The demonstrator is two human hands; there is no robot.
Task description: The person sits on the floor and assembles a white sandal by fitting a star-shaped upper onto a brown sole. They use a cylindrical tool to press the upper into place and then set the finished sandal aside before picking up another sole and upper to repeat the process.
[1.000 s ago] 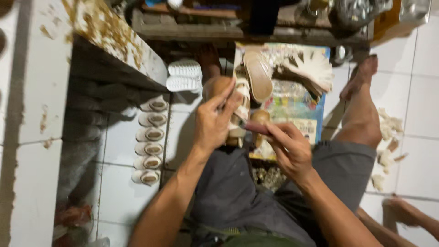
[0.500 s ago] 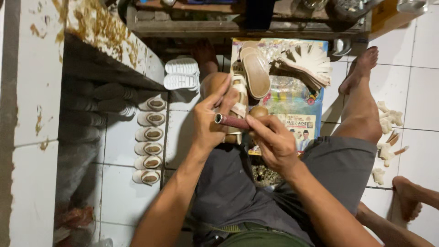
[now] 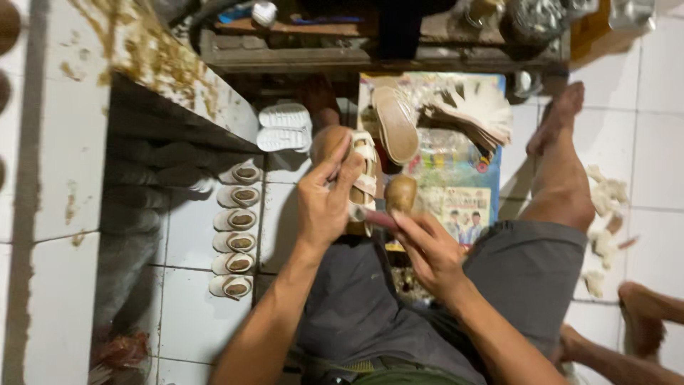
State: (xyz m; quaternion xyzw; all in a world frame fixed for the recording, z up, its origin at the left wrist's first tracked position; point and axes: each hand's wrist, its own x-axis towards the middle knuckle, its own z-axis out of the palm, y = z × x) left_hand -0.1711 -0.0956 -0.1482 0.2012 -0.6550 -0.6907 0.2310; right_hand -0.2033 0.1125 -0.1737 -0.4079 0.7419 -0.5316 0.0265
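Far left of my left hand, a row of six small finished-looking sandals (image 3: 238,228) lies on the floor tiles (image 3: 189,235), with a white pair (image 3: 283,127) sole-up just above them — I judge these are pieces already through this stage. Above and left of that, a white ledge (image 3: 85,107) smeared with brown residue.

Left hand (image 3: 324,203): fingers wrapped closed around a small white-strapped sandal (image 3: 365,175), held upright over the lap, thumb and forefinger pressing along its strap edge.

Just right of that hand, touching the sandal's lower end, a pink-handled tool (image 3: 377,217) with a metal tip. Right hand (image 3: 431,253) is closed on the handle, the tip set against the sandal. A rounded brown wooden form (image 3: 400,194) sits just above the right hand; whether it is part of the tool I cannot tell.

Beyond both hands — a tan sole (image 3: 395,125) and a fanned stack of pale cut pieces (image 3: 474,114) on a printed sheet (image 3: 459,185). My reading: these are unassembled stock, so a fair share of work remains.

Right of the right hand, pale scraps (image 3: 604,214) lie on the tiles. Another person's bare foot (image 3: 645,314) shows at the lower right, well apart.

Present sandal: mid-work, not yet set down with the row.
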